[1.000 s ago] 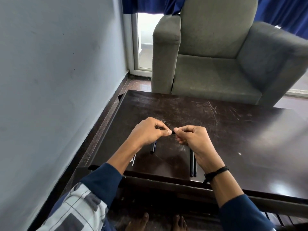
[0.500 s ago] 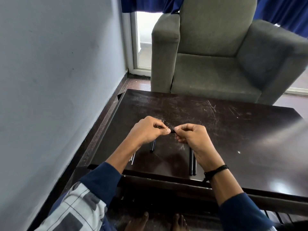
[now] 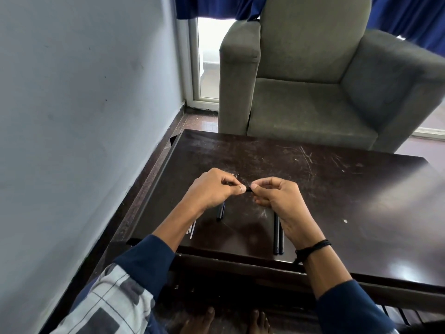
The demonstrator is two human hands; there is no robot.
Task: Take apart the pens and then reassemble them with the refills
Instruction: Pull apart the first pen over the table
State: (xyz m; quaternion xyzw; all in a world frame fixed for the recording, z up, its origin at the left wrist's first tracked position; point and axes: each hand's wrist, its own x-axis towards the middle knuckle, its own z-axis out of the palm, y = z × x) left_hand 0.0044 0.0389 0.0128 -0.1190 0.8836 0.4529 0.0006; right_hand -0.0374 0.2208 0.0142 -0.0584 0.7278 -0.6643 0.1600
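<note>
The person wears navy long sleeves [image 3: 147, 259], a black cord band [image 3: 315, 245] behind the right hand [image 3: 281, 201], and seemingly a grey-white checked garment [image 3: 108, 304].

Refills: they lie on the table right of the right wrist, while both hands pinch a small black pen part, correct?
No. The head view shows the refills on the table beside the left forearm. The left hand and right hand do pinch the small black pen part.

Grey armchair [image 3: 301, 104] behind a scratched dark table [image 3: 313, 177] (glossy) — pale wall [image 3: 84, 92] left, blue curtains [image 3: 409, 15] above.
</note>
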